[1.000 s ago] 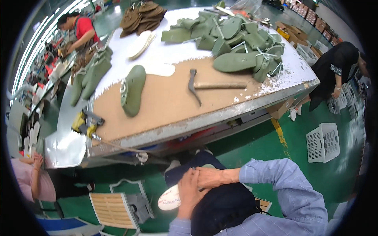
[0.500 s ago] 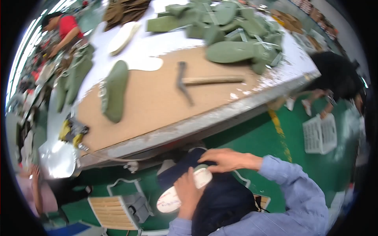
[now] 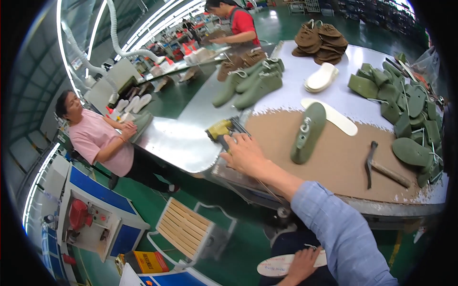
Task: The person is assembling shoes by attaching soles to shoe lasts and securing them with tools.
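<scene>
The right hand point(image 3: 247, 155) was at the yellow tool point(image 3: 220, 129), left of the frame's centre, its fingers bent at the handle; because the hand covered that part, whether it had fully closed could not be told. The arm stretched from the lower right, probably because the tool lay at the table's point(image 3: 343, 178) near left corner, where a seated person had to lean the arm across.

At the lower edge, the left hand point(image 3: 304, 265) gripped the white insole point(image 3: 273, 267), fingers over its face. The insole lay across the dark lap point(image 3: 286, 242), which seemed to serve as a rest, so one hand was enough to steady it.

Right of centre, a green last point(image 3: 311, 131) lay alone on the brown board, partly over a loose white sole point(image 3: 343, 125), apart from the heap of lasts point(image 3: 405, 112) at the right edge, presumably for easy reach. The hammer point(image 3: 370, 164) lay flat below it to the right, its handle toward the frame's lower right, likely to suit a right-hand pickup.
</scene>
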`<state>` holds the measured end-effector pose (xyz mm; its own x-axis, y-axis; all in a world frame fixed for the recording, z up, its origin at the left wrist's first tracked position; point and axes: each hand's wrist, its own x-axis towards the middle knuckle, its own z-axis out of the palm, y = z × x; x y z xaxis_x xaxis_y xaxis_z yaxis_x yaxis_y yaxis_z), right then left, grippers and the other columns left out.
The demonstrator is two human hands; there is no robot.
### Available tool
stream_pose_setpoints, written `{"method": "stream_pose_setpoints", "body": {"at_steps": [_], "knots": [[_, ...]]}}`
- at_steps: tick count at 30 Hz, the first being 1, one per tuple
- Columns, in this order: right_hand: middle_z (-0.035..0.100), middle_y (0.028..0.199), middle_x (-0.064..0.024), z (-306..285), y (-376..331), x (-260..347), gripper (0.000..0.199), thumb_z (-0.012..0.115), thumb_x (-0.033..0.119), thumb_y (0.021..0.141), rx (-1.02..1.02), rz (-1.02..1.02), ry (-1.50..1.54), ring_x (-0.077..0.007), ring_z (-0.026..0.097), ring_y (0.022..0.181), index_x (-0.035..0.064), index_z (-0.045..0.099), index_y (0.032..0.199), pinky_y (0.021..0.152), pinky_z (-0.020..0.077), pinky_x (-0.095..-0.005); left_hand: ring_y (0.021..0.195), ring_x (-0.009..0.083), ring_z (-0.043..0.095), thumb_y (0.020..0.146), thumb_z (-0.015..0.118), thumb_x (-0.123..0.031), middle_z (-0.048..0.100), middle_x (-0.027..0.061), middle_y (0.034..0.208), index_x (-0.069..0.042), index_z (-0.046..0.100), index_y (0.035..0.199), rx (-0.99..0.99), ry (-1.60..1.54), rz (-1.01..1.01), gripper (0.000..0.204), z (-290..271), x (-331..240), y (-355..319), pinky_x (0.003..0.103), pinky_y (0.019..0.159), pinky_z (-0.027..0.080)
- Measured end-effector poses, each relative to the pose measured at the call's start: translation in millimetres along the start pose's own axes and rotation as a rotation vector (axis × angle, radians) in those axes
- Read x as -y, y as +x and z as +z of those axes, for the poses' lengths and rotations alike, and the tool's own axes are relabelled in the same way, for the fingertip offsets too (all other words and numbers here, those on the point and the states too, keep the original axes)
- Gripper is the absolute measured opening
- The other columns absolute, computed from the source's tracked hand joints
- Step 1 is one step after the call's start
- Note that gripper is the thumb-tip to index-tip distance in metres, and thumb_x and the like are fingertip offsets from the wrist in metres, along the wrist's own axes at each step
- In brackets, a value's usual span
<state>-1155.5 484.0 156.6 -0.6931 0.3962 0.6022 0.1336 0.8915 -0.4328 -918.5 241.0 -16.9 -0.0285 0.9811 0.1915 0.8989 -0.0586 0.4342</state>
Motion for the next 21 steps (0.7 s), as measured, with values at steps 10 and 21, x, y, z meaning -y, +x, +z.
{"method": "stream_pose_setpoints", "body": {"at_steps": [10,21], "knots": [[0.064,0.104,-0.0191,0,-36,-9,0.05,0.057,0.027,0.078,0.379,0.136,-0.374,-0.0358,0.058,0.099,0.0073,0.053,0.124,0.091,0.0391,-0.0511,0.095,0.0261,0.054,0.068,0.074,-0.029,0.056,0.0102,0.105,-0.008,0.049,0.133,0.108,0.055,-0.011,0.073,-11,4,1,0.04,0.085,0.04],[0.068,0.09,-0.018,-140,-108,16,0.038,0.065,0.033,0.076,0.519,0.403,-0.224,-0.0352,0.062,0.092,0.0023,0.065,0.098,0.082,0.0461,-0.0459,0.108,0.0344,0.05,0.067,0.077,-0.038,0.052,0.0201,0.117,-0.005,0.047,0.133,0.133,-0.124,0.028,0.079,-49,19,26,0.047,0.092,0.036]]}}
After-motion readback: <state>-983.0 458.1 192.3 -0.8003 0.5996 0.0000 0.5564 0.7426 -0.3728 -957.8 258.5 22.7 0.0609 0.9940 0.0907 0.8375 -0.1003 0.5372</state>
